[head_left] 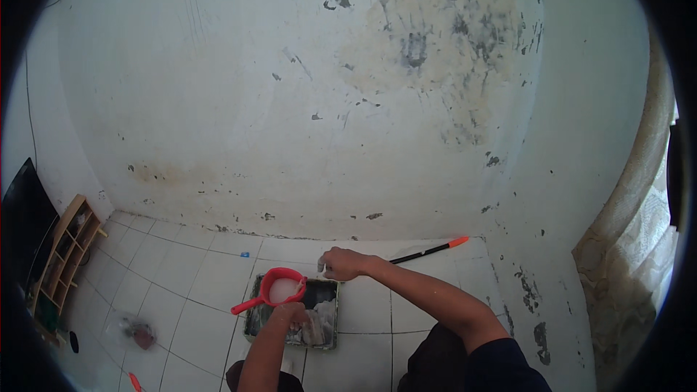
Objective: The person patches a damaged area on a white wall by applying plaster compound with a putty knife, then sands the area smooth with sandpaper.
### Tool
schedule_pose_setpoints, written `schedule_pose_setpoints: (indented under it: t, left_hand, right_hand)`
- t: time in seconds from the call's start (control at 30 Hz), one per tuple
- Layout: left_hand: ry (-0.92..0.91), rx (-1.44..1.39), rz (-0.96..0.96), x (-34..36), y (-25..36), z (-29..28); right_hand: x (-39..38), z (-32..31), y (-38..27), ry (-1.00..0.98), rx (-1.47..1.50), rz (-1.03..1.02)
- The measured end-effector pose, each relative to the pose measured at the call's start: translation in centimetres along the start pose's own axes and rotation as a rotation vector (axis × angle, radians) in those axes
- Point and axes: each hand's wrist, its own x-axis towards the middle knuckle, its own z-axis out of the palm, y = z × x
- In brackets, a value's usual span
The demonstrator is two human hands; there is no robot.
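A dark paint tray [337, 297] with a pale rim sits on the tiles in front of me, with whitish wet stuff inside. A red dipper [301, 276] holding milky white liquid rests over its far left part, handle pointing left. My left hand [293, 314] is over the tray just below the dipper, fingers curled beside a greyish, fluffy-looking piece [316, 328]; what it grips is unclear. Beyond the tray's far edge, my right hand [343, 264] is closed around a small whitish thing [322, 269] that is mostly hidden.
A black pole [421, 253] with an orange end slants from behind my right forearm toward the corner. The wall [254, 101] ahead is patchy and peeling. A wooden shelf [65, 254] and dark screen [29, 218] stand left, a plastic bag [138, 332] nearby. A curtain [624, 247] hangs right.
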Motion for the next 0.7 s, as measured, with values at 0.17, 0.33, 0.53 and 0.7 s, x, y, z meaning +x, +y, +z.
schedule_pose_setpoints:
  t: [0.17,0.33,0.53,0.7]
  left_hand:
    - [0.078,-0.091,-0.011,3.1,0.0,2.7]
    - [0.523,0.047,0.028,2.5,1.3,4.9]
    - [0.472,0.179,0.175,-5.0,-0.4,-1.5]
    - [1.05,-0.23,0.611,-19.1,0.9,-5.5]
  right_hand:
    - [-0.9,1.2,0.5,0.107,-0.065,-0.045]
    - [-0.8,1.5,1.0,0.163,-0.028,-0.064]
    - [2.2,2.2,-1.3,0.224,0.079,-0.145]
    - [3.6,2.4,-2.8,0.158,0.287,-0.078]
